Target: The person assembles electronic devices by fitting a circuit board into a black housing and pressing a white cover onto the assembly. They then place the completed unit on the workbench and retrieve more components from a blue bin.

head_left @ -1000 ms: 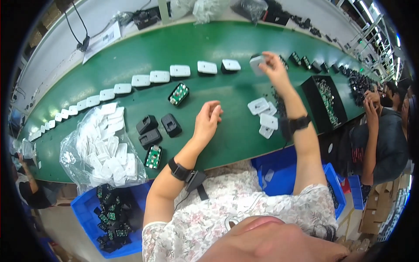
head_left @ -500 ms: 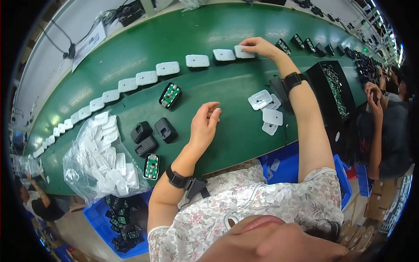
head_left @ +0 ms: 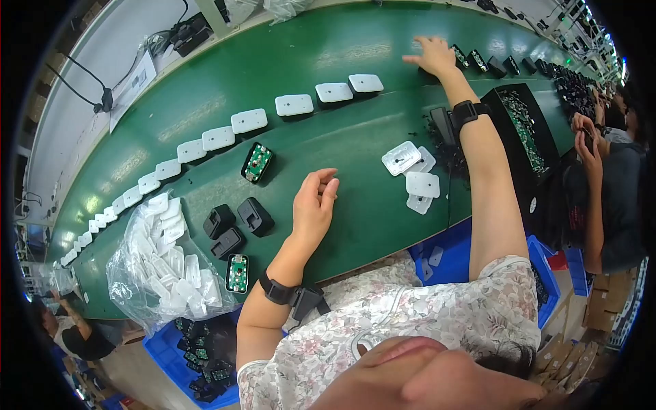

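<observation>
My right hand [head_left: 433,57] is stretched out over the far part of the green table, fingers spread and nothing in them. Closest to it, on its right, is a black case with a green circuit board [head_left: 460,57]. A dark shape lies partly hidden beneath this hand. To its left, a white-topped case [head_left: 365,83] ends a long curved row of similar ones. My left hand [head_left: 314,206] hovers over the near middle of the table, loosely curled and empty, thumb apart from the fingers. Left of it stand a black case with an exposed board [head_left: 257,162] and black housings [head_left: 255,216].
A clear bag of white covers [head_left: 167,263] lies at the left. Loose white covers [head_left: 422,184] sit between my arms. At the right is a black box of small parts [head_left: 523,130]. Blue bins [head_left: 156,355] stand below the table edge. A co-worker's hands [head_left: 586,130] show at far right.
My right hand has let go of the last white-topped case and moved right and farther away, its fingers spreading. My left hand has barely moved. The whole view has shifted slightly.
</observation>
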A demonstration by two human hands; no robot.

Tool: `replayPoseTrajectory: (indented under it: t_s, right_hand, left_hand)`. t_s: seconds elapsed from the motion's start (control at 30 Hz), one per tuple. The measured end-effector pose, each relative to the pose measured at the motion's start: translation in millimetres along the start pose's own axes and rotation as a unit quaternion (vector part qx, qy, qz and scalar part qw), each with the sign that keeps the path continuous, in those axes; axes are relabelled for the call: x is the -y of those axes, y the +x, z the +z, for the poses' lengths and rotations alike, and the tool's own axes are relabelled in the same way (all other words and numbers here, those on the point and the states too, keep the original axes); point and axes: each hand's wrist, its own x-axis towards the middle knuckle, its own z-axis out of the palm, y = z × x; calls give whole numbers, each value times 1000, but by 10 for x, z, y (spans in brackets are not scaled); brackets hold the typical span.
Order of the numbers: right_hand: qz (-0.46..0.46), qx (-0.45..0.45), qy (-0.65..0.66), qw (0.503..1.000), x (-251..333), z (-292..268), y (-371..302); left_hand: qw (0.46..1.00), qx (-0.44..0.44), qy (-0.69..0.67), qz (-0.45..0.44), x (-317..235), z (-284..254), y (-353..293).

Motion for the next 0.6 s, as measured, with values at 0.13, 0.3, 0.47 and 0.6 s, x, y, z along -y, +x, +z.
replayPoseTrajectory:
  t_s: [0.13, 0.3, 0.47, 0.6]
  right_hand:
    - [7, 162, 57, 985, -393, 101, -10]
    - [27, 27, 198, 979, -557, 192, -101]
    - [67, -37, 293, 953, -193, -426, -585]
    - [43, -62, 440, 895, -166, -404, -789]
  left_hand:
    - [994, -5, 95, 54, -19, 33, 55]
    - [963, -9, 250, 99, -162, 128, 13]
    - [915, 8, 288, 283, -209, 511, 208]
    - [873, 29, 350, 338, -237, 788, 340]
